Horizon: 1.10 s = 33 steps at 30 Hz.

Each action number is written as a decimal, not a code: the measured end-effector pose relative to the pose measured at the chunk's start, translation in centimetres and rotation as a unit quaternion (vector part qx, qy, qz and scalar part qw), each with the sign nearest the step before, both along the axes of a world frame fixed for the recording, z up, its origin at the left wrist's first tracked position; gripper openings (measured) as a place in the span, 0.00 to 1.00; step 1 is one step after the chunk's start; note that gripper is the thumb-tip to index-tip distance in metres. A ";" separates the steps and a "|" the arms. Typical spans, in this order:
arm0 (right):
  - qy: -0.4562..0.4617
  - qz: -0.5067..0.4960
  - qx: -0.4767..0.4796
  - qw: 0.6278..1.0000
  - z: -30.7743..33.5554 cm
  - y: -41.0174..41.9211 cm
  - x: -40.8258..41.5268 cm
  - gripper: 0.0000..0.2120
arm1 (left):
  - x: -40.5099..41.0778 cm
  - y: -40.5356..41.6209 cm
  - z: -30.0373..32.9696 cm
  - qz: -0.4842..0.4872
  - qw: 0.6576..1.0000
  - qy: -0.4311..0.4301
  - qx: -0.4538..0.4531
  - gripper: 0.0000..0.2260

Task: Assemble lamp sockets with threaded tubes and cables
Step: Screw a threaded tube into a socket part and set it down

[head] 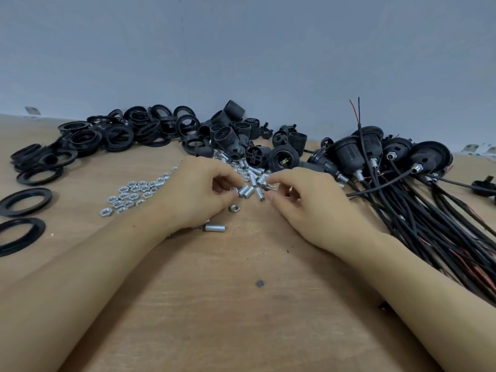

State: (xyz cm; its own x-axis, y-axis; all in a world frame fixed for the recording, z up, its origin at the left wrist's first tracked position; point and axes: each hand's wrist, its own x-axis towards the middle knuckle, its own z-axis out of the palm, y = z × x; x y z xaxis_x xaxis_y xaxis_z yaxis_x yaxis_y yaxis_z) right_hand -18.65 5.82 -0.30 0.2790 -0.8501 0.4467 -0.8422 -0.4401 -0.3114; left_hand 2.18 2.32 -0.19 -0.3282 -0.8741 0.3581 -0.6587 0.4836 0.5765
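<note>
Threaded tubes lay heaped mid-worktop, where our left hand pinched one tube while our right hand curled its fingertips among them; whether it held one we could not tell. Hex nuts lay left, black sockets behind, cabled sockets right.

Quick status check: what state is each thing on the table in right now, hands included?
Left hand: pinching a tube.
Right hand: fingers curled at the tube pile.
Threaded tubes: loose pile.
Nuts: scattered flat.
Rings: heaped.
Bare sockets: unassembled heap.
Cabled sockets: assembled, piled right.
</note>
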 end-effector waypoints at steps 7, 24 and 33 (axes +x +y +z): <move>0.031 0.012 0.060 0.998 -0.4 -0.4 0.4 0.08 | 0.0 0.1 0.0 -0.018 0.999 -0.037 -0.028 0.09; -0.035 0.013 0.062 0.997 0.2 0.3 -0.1 0.06 | 1.2 -0.8 0.3 0.022 0.982 -0.183 -0.053 0.09; -0.090 0.016 0.075 0.993 -0.1 0.6 0.0 0.06 | 1.6 -1.2 0.2 0.069 0.979 -0.184 -0.054 0.07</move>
